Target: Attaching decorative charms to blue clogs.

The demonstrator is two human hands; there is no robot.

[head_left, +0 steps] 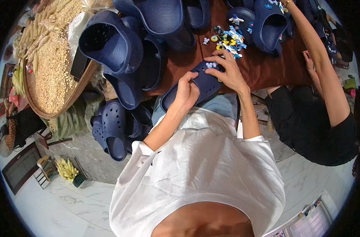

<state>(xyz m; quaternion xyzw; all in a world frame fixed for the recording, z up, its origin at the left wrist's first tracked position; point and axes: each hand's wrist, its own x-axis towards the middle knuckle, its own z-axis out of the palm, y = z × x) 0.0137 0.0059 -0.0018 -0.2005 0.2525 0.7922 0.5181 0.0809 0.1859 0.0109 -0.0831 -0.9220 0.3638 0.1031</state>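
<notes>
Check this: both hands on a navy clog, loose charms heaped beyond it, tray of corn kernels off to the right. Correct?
One error: the tray of corn kernels is off to the left in the head view. Left hand and right hand on the navy clog, loose charms heaped beyond it: fine.

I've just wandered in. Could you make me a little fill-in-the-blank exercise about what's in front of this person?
1. The clog under the person's hands is coloured dark ____.
2. Of the left hand and the right hand, the one nearer the heap of small charms is the ____.
3. The person's shirt is coloured ____.
4. The co-worker's top is coloured ____.

Missing words: blue; right; white; black.
</notes>
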